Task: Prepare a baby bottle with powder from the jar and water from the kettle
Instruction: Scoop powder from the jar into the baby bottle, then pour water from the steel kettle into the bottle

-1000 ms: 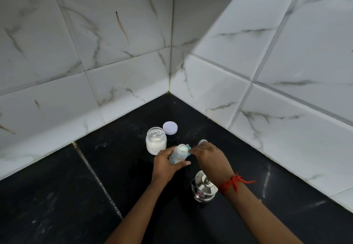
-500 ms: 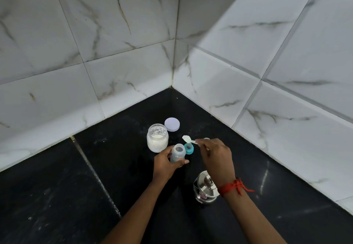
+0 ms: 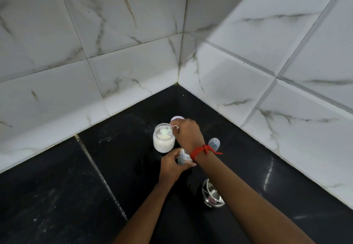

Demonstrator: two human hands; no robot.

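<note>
An open glass jar (image 3: 163, 142) of white powder stands on the black counter. My right hand (image 3: 188, 133) reaches over it and holds a small white spoon (image 3: 170, 130), whose bowl dips into the jar's mouth. My left hand (image 3: 172, 165) grips the small clear baby bottle (image 3: 184, 157), upright and uncapped, just in front of the jar; my right wrist hides part of it. The steel kettle (image 3: 213, 195) sits near me on the right, partly hidden by my right forearm.
The jar's pale round lid (image 3: 176, 118) lies behind the jar, mostly hidden by my right hand. A clear bottle cap (image 3: 214, 143) lies right of my wrist. Marble-tiled walls (image 3: 248, 62) meet in a corner behind the black counter (image 3: 57, 196).
My right hand has carried the spoon leftward from beside the bottle to the jar and dipped it into the powder. My left hand still holds the bottle.
</note>
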